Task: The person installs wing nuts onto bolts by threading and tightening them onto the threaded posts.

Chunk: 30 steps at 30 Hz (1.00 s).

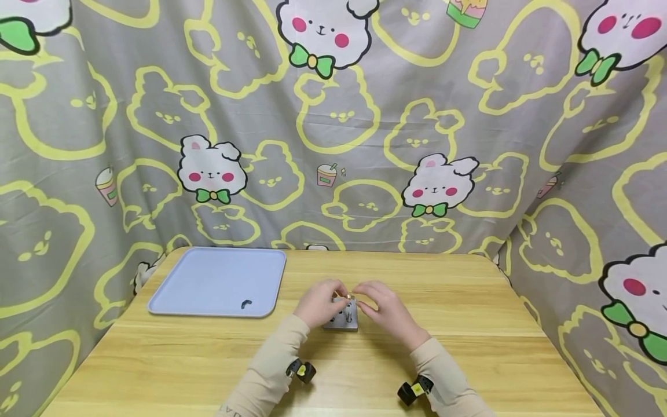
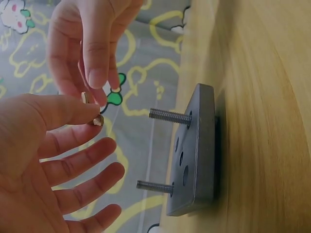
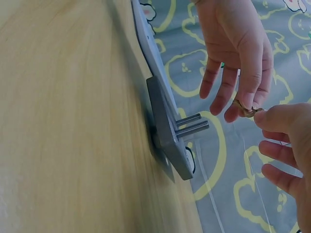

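My left hand (image 1: pixel 319 304) pinches a small brass-coloured metal piece, which looks like a wing nut (image 3: pixel 247 110), between thumb and index finger. Facing it, my right hand (image 1: pixel 388 310) has its thumb and index finger spread apart; the fingertips are close to the piece, and whether they touch it I cannot tell. Below both hands a grey metal plate (image 2: pixel 200 150) lies on the table, with holes through it. Two threaded studs (image 2: pixel 167 116) rise from the plate, seen clearly in both wrist views. In the head view the left hand partly hides the plate.
A light blue tray (image 1: pixel 213 278) lies at the back left of the wooden table (image 1: pixel 448 289). Near its front right corner sits a small dark curved thing (image 1: pixel 246 303). A patterned curtain (image 1: pixel 354 150) hangs behind the table and along the sides.
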### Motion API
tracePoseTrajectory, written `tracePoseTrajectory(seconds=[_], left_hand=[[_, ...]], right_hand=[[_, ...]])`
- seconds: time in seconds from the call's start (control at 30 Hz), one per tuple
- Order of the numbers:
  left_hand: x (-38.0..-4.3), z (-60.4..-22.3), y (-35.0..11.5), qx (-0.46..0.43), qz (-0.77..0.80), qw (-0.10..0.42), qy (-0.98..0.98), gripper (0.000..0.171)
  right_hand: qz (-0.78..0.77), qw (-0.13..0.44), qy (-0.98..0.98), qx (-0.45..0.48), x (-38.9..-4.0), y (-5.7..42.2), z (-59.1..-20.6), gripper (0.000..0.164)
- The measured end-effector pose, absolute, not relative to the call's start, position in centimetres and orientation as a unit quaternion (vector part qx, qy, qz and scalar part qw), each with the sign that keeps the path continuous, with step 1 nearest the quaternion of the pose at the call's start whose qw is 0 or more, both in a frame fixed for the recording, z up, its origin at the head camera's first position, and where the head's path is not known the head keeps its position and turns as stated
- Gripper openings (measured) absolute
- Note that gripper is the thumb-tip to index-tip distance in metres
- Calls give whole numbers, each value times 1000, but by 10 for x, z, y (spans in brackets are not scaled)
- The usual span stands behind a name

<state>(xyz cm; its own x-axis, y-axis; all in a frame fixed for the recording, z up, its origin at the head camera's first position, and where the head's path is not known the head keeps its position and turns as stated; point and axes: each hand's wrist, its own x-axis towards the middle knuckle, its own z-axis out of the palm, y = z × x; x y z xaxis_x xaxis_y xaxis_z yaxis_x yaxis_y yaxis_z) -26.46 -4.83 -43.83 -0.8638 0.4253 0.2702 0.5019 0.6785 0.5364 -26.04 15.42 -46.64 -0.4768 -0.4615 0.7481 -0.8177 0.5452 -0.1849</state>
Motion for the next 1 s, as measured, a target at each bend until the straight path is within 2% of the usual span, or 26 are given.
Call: tracePoseTrajectory(seconds=[0.63, 1.0], left_hand=[[-264, -443, -47, -282, -327, 33, -901, 7], [-271, -441, -52, -280, -369, -23, -886, 12]], right_hand=[[232, 353, -800, 425, -264, 155, -472, 20], [235, 369, -790, 430, -264, 155, -471, 18]])
